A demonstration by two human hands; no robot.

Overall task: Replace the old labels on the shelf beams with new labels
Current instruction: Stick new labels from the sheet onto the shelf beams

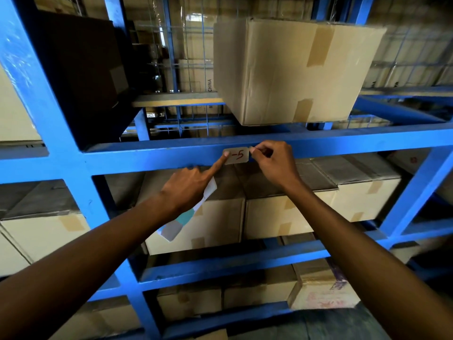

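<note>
Dim warehouse: blue steel racking, stacked cartons, possibly wire mesh behind.

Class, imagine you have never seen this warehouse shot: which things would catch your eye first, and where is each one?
First, the white label marked "-5" in red, at the centre on the bright blue shelf beam. The left hand presses its index finger on the label's left end, with a sheet of labels tucked in that hand, while the right hand pinches the right end. Above sits a big taped cardboard box.

Dim warehouse light, deep shadow upper left, wide-angle bending at edges, soft blur along lower corners
</note>
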